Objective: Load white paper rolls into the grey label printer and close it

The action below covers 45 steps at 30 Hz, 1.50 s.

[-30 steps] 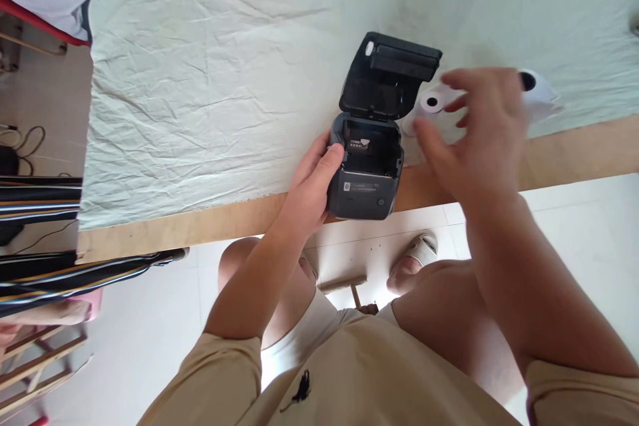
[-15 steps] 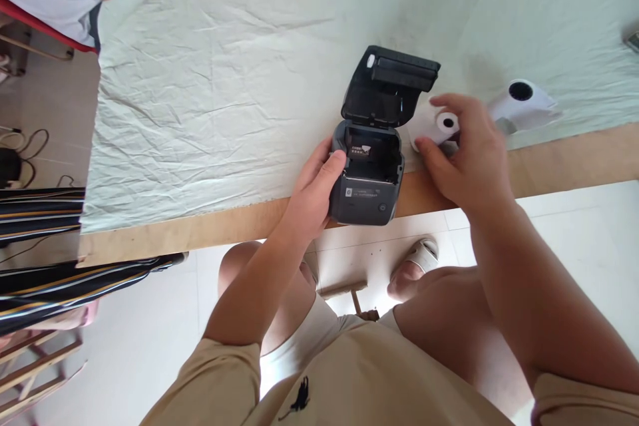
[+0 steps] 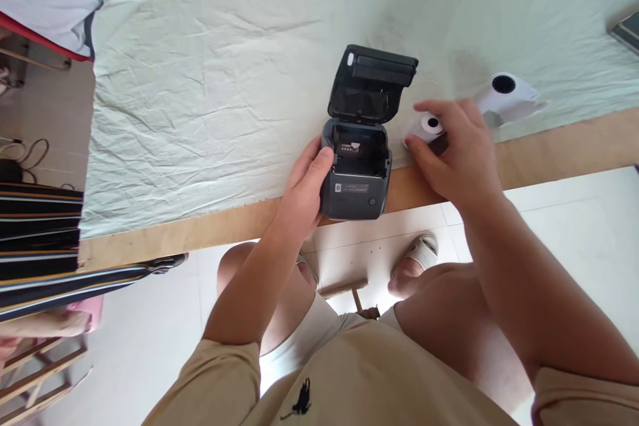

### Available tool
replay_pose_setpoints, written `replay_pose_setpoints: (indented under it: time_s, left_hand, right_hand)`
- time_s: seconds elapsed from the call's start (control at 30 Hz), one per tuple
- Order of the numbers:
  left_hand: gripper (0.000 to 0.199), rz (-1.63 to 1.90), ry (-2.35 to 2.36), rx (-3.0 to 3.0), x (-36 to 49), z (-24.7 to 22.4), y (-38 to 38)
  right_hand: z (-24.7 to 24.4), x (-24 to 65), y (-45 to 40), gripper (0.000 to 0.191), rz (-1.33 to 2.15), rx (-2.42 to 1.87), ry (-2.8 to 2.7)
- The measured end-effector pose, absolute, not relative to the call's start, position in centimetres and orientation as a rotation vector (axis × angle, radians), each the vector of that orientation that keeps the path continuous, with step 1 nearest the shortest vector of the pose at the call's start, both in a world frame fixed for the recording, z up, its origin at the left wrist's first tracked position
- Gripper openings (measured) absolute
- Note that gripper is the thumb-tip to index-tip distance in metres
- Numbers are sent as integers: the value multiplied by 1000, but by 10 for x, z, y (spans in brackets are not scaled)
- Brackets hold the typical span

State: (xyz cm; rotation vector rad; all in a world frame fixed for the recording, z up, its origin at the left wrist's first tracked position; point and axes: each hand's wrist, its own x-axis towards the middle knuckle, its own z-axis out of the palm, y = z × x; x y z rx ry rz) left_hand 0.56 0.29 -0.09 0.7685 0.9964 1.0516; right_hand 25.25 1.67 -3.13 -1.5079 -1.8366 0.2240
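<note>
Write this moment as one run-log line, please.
left hand: holding dark device | lid: open | right hand: around small white roll, grip unclear | larger white roll: on cloth, farther right

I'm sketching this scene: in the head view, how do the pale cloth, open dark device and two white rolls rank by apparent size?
1. Pale cloth
2. Open dark device, lid included
3. White roll farther from the device
4. White roll nearer the device, partly covered by the right hand
</note>
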Motion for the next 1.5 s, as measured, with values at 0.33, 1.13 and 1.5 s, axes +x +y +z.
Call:
replay_pose_setpoints:
  time_s: [0.33, 1.13, 1.5]
  left_hand:
    - [43, 1066, 989, 763, 5, -3, 3]
    - [75, 989, 883, 903, -1, -9, 4]
    - [74, 926, 962, 905, -6, -4, 5]
  right_hand:
    - [-41, 261, 26, 55, 279, -1502, -1874]
    - [-1, 206, 12, 7, 261, -861, -2028]
    - [-23, 215, 14, 45, 416, -1050, -1584]
